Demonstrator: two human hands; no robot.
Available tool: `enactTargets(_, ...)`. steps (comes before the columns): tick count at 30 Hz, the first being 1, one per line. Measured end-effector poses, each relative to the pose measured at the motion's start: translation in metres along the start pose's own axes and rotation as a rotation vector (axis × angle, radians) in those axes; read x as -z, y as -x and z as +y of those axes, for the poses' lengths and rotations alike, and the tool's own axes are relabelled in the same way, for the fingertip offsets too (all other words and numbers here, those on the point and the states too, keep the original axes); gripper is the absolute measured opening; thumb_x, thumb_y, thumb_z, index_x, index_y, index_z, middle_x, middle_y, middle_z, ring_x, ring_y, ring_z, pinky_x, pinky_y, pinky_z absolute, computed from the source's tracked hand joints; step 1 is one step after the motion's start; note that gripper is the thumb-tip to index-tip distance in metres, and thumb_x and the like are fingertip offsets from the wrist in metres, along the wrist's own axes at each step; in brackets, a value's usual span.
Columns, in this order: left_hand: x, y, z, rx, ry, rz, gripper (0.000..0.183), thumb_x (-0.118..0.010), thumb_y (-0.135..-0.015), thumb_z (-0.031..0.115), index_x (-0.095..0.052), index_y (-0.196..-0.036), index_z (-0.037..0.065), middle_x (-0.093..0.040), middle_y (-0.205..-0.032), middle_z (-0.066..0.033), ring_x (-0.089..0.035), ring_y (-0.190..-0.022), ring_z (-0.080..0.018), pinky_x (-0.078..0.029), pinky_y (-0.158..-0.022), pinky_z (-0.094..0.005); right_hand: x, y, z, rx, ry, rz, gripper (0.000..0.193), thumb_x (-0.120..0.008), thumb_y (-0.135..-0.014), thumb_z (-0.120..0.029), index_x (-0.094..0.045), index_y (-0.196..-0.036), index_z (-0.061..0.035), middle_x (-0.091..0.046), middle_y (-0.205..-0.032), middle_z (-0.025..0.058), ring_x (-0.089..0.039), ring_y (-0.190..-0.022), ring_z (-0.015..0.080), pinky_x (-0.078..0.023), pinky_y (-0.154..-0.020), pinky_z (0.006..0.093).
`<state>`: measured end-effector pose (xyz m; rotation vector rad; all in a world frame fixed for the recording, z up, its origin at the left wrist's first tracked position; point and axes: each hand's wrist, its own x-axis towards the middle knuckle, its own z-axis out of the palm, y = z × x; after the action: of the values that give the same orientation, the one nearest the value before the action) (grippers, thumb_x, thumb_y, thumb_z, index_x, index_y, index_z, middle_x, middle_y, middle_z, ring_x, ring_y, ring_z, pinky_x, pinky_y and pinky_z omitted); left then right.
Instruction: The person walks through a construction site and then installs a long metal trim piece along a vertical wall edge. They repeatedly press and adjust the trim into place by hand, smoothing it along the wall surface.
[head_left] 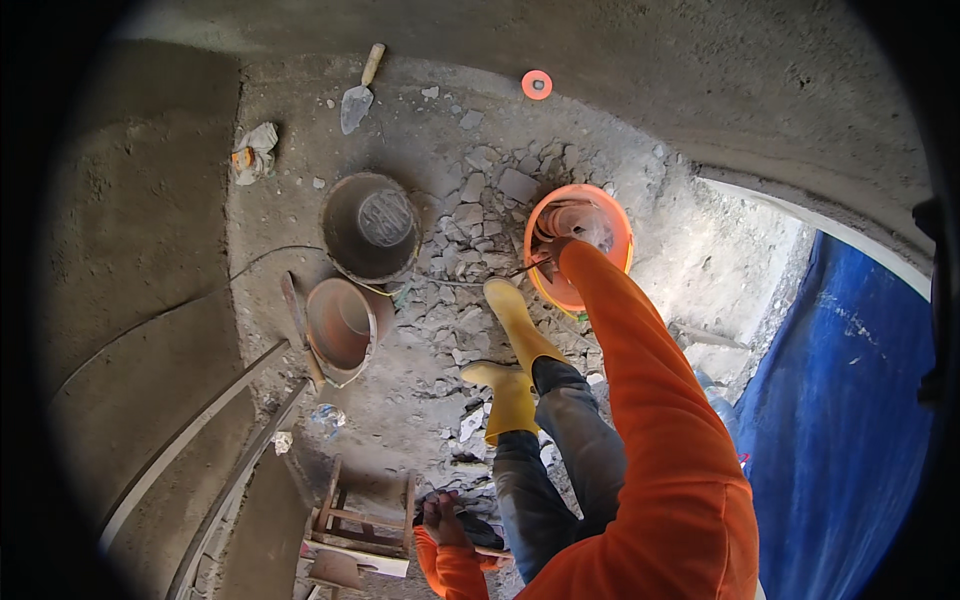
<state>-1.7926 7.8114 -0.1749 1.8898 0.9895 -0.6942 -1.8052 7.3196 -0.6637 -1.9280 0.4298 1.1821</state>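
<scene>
My right arm, in an orange sleeve, reaches forward to an orange bucket (627,232). My right hand (553,252) is at the bucket's left inner side, its fingers curled and partly hidden. A thin dark piece (530,267) sticks out leftward from beside the hand; its kind is unclear. Inside the bucket is a pale, greyish object (590,225) that I cannot make out. Low in the picture, my left hand (444,522) is held with curled fingers near a wooden frame; dark material shows beside it, and what it holds is unclear.
Broken rubble (470,225) covers the floor around my yellow boots (512,405). A dark bucket (345,235) and a brown bucket (330,315) stand left. A trowel (358,100) lies far left, near an orange disc (537,85). Long bars (190,435), a small wooden frame (370,520) and blue sheeting (840,390) flank me.
</scene>
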Motion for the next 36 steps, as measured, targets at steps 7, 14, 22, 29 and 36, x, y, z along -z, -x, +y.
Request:
enactTargets(7,0.012,-0.011,-0.024,-0.089,-0.003,-0.087,0.008,-0.069,-0.099,0.013,-0.069,-0.100,0.005,-0.076,-0.096,-0.0076,-0.062,-0.080,-0.0115,-0.047,-0.078,-0.0274,0.053,0.083,-0.079,-0.227,0.237,-0.234,0.031,-0.062,-0.097,-0.021,-0.069,-0.126,-0.0167,-0.072,-0.123,0.0123,-0.069,-0.113,0.0347,-0.053,-0.093,0.0469)
enactTargets(14,0.029,-0.015,-0.024,-0.059,0.018,-0.036,0.017,-0.071,-0.100,0.017,-0.066,-0.106,0.003,-0.077,-0.099,-0.0134,-0.067,-0.086,-0.0161,-0.050,-0.084,-0.0293,0.004,0.124,-0.068,0.142,0.104,0.774,0.033,-0.063,-0.096,-0.005,-0.062,-0.129,-0.0105,-0.071,-0.114,0.0190,-0.070,-0.097,0.0384,-0.056,-0.082,0.0482)
enactTargets(22,0.012,-0.001,0.035,0.015,0.073,-0.028,0.012,-0.068,-0.102,0.017,-0.067,-0.107,0.006,-0.077,-0.101,-0.0123,-0.064,-0.097,-0.0162,-0.045,-0.098,-0.0355,0.008,0.253,-0.109,0.004,-0.614,0.918,0.027,-0.071,-0.100,-0.016,-0.071,-0.126,-0.0112,-0.071,-0.101,0.0149,-0.070,-0.083,0.0233,-0.060,-0.071,0.0362)
enactTargets(29,0.024,0.032,0.100,-0.173,0.337,-0.082,0.007,-0.069,-0.101,0.012,-0.069,-0.098,0.006,-0.074,-0.099,-0.0058,-0.069,-0.088,-0.0164,-0.049,-0.090,-0.0300,0.039,0.378,-0.189,0.275,-0.468,1.185,0.028,-0.077,-0.096,-0.017,-0.073,-0.122,-0.0055,-0.066,-0.127,0.0119,-0.066,-0.111,0.0211,-0.054,-0.093,0.0324)
enactTargets(36,0.098,0.087,0.156,-0.512,0.719,0.041,0.011,-0.070,-0.101,0.027,-0.070,-0.103,0.015,-0.079,-0.098,-0.0037,-0.033,-0.049,-0.0013,-0.024,-0.045,-0.0215,0.123,0.452,-0.388,0.743,-0.262,0.917,0.020,-0.072,-0.098,-0.022,-0.075,-0.106,-0.0042,-0.078,-0.097,0.0148,-0.074,-0.090,0.0237,-0.056,-0.081,0.0361)
